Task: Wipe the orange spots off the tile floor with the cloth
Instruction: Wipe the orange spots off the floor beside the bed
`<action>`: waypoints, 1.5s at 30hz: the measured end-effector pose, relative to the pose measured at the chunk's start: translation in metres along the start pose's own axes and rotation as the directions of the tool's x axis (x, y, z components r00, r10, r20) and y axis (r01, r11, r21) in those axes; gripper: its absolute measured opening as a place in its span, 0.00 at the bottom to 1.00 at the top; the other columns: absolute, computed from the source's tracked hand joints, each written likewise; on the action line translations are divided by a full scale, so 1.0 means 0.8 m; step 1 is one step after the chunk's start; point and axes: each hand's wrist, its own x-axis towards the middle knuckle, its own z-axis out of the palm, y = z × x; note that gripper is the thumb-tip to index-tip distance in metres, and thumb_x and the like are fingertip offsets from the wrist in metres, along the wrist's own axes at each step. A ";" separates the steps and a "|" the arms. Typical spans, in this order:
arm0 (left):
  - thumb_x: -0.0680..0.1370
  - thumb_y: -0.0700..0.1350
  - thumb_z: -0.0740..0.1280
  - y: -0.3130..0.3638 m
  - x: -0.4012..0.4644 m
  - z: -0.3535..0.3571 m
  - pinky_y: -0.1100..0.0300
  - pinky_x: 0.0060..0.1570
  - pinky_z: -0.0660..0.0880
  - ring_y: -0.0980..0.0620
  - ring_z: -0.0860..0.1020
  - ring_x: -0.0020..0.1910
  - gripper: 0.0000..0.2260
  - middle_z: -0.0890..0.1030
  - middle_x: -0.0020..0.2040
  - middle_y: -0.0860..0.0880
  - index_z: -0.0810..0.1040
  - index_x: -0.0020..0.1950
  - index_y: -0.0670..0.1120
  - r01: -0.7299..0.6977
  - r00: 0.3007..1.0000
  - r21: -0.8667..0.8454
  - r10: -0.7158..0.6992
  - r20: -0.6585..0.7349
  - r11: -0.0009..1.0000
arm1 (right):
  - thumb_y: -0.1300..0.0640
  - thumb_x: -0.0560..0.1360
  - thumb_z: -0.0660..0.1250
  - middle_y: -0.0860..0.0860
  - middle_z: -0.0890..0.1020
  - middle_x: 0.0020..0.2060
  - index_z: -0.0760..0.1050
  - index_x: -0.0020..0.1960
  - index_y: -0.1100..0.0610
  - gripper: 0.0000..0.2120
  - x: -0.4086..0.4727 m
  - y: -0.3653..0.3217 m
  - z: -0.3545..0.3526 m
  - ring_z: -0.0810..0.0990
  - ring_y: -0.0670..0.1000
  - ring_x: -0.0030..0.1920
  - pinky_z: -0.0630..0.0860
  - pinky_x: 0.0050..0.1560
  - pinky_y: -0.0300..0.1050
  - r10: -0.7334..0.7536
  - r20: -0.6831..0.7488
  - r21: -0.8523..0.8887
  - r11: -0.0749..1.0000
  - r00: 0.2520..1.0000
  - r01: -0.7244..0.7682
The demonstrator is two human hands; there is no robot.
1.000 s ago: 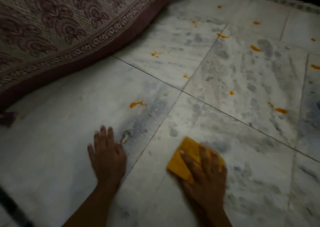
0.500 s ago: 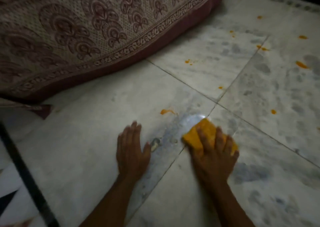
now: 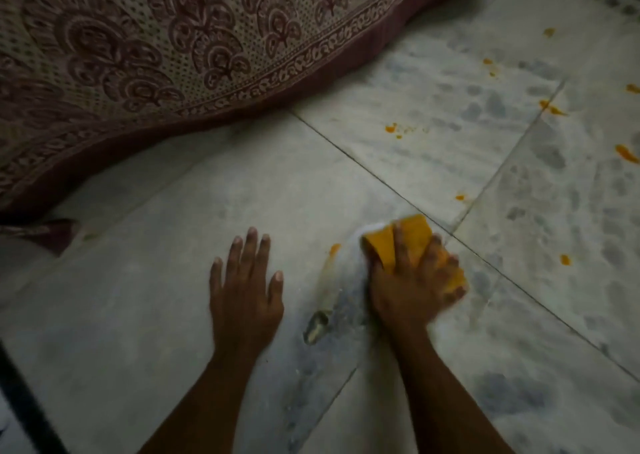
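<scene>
On veined marble floor (image 3: 145,301): right hand (image 3: 412,290) grips folded yellow cloth (image 3: 405,242); left hand (image 3: 244,290) spread flat.

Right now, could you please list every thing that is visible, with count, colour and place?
cloth: one, orange-yellow, on the floor under the right hand
orange spots: several, orange, scattered over the tiles at the right; one just left of the cloth
tile floor: pale grey-white marble with dark seams, fills the lower view
patterned fabric: one, cream and maroon, top left, hanging to the floor
left hand: flat on the tile, fingers straight
right hand: presses the cloth, blurred
</scene>
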 end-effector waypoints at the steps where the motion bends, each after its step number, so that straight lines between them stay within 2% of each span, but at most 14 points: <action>1: 0.82 0.56 0.56 0.000 -0.002 0.001 0.42 0.80 0.56 0.50 0.58 0.84 0.30 0.56 0.86 0.52 0.59 0.84 0.53 0.004 1.000 -0.011 -0.004 0.018 1.000 | 0.26 0.75 0.52 0.52 0.50 0.85 0.47 0.79 0.27 0.33 0.017 -0.040 0.007 0.45 0.66 0.83 0.42 0.75 0.78 0.014 0.056 0.009 1.000 0.998 -0.015; 4: 0.82 0.57 0.56 -0.003 0.004 0.001 0.42 0.80 0.55 0.50 0.56 0.84 0.31 0.54 0.86 0.52 0.56 0.85 0.54 0.000 0.999 0.004 0.000 0.041 1.000 | 0.30 0.79 0.53 0.51 0.48 0.85 0.50 0.79 0.28 0.30 0.008 -0.087 0.025 0.41 0.65 0.83 0.32 0.76 0.73 -0.358 0.135 -0.013 0.932 0.924 0.363; 6: 0.82 0.57 0.57 -0.001 0.001 -0.002 0.42 0.80 0.56 0.50 0.57 0.84 0.31 0.54 0.86 0.52 0.57 0.85 0.54 0.006 0.999 0.012 -0.007 0.042 1.000 | 0.31 0.79 0.54 0.50 0.52 0.84 0.53 0.79 0.29 0.29 -0.036 -0.041 0.011 0.46 0.64 0.83 0.40 0.77 0.72 -0.600 0.124 -0.055 0.791 0.790 0.609; 10: 0.81 0.56 0.58 -0.001 0.006 -0.007 0.41 0.79 0.57 0.50 0.58 0.84 0.31 0.56 0.85 0.52 0.59 0.84 0.53 -0.001 0.999 -0.013 0.002 0.037 1.000 | 0.32 0.74 0.57 0.51 0.58 0.83 0.58 0.79 0.30 0.33 -0.023 0.050 -0.018 0.58 0.64 0.81 0.53 0.76 0.73 -0.515 0.070 -0.145 0.842 0.854 0.519; 14: 0.81 0.55 0.56 -0.001 0.010 -0.006 0.43 0.81 0.55 0.52 0.56 0.84 0.30 0.56 0.86 0.53 0.58 0.84 0.54 0.010 0.999 -0.038 -0.008 0.050 0.999 | 0.28 0.76 0.54 0.54 0.54 0.84 0.54 0.79 0.29 0.32 0.053 -0.053 0.014 0.51 0.70 0.81 0.48 0.75 0.77 -0.182 0.034 -0.041 0.982 0.983 0.183; 18: 0.82 0.52 0.57 -0.004 0.004 -0.003 0.44 0.81 0.54 0.53 0.55 0.84 0.29 0.56 0.85 0.54 0.59 0.84 0.54 0.010 0.999 -0.050 -0.008 0.031 0.999 | 0.30 0.79 0.52 0.53 0.51 0.85 0.54 0.79 0.30 0.29 0.015 -0.086 0.031 0.45 0.66 0.83 0.41 0.78 0.73 -0.550 0.102 -0.027 0.831 0.829 0.555; 22: 0.82 0.52 0.58 0.000 0.002 -0.003 0.43 0.81 0.56 0.53 0.56 0.84 0.28 0.57 0.85 0.54 0.60 0.84 0.54 0.018 1.000 -0.057 -0.017 0.022 0.998 | 0.33 0.77 0.57 0.54 0.60 0.83 0.62 0.78 0.33 0.29 -0.056 0.032 -0.002 0.55 0.65 0.82 0.52 0.77 0.71 -0.727 0.048 -0.014 0.686 0.685 0.728; 25: 0.82 0.52 0.58 0.000 0.004 -0.005 0.42 0.81 0.56 0.53 0.56 0.84 0.28 0.57 0.85 0.53 0.61 0.84 0.54 0.026 1.000 -0.070 -0.025 0.015 0.997 | 0.32 0.76 0.56 0.53 0.58 0.83 0.59 0.79 0.31 0.31 -0.013 0.070 -0.017 0.57 0.66 0.81 0.54 0.76 0.70 -0.576 0.076 -0.084 0.810 0.814 0.580; 28: 0.82 0.52 0.57 -0.003 0.003 -0.001 0.43 0.81 0.55 0.53 0.56 0.84 0.28 0.58 0.85 0.53 0.61 0.83 0.54 0.010 1.000 -0.058 -0.010 0.010 0.998 | 0.27 0.77 0.53 0.53 0.52 0.84 0.52 0.79 0.28 0.31 0.052 -0.005 0.010 0.50 0.68 0.82 0.48 0.77 0.75 -0.187 0.020 -0.038 0.981 0.982 0.188; 30: 0.82 0.53 0.57 -0.003 0.004 0.004 0.44 0.82 0.54 0.53 0.55 0.84 0.29 0.57 0.85 0.54 0.60 0.84 0.54 0.006 1.000 -0.054 -0.006 0.008 0.999 | 0.25 0.77 0.52 0.53 0.51 0.84 0.54 0.79 0.29 0.32 0.070 -0.073 0.032 0.47 0.69 0.82 0.43 0.77 0.76 -0.206 0.061 0.010 0.979 0.977 0.206; 32: 0.82 0.54 0.57 -0.003 0.001 0.008 0.44 0.81 0.54 0.53 0.56 0.84 0.28 0.57 0.85 0.54 0.60 0.84 0.55 0.022 1.000 -0.045 -0.023 -0.011 0.999 | 0.27 0.79 0.52 0.52 0.53 0.84 0.57 0.79 0.31 0.29 0.035 -0.100 0.046 0.48 0.67 0.83 0.43 0.77 0.74 -0.455 0.058 0.042 0.890 0.889 0.453; 36: 0.82 0.55 0.57 0.000 -0.003 -0.002 0.44 0.80 0.57 0.52 0.58 0.84 0.28 0.58 0.85 0.53 0.61 0.83 0.55 0.034 0.999 -0.018 -0.034 0.005 0.999 | 0.34 0.78 0.62 0.51 0.61 0.82 0.63 0.78 0.33 0.29 -0.087 0.000 0.008 0.56 0.64 0.82 0.53 0.78 0.70 -0.639 0.000 0.052 0.768 0.770 0.638; 40: 0.82 0.55 0.55 0.002 -0.007 -0.008 0.42 0.80 0.57 0.52 0.57 0.84 0.28 0.58 0.85 0.53 0.62 0.83 0.53 0.038 0.998 -0.052 -0.036 0.052 0.998 | 0.30 0.77 0.56 0.52 0.56 0.84 0.56 0.80 0.32 0.32 -0.028 0.046 -0.020 0.53 0.64 0.82 0.53 0.77 0.72 -0.431 0.138 -0.036 0.897 0.892 0.440; 45: 0.81 0.56 0.51 0.012 0.025 0.006 0.42 0.81 0.52 0.48 0.57 0.84 0.29 0.59 0.85 0.51 0.64 0.83 0.51 0.031 0.999 -0.099 -0.027 0.046 0.995 | 0.22 0.76 0.49 0.52 0.50 0.85 0.54 0.79 0.29 0.33 0.072 -0.091 0.019 0.45 0.66 0.83 0.39 0.77 0.74 -0.235 0.123 0.051 0.972 0.964 0.231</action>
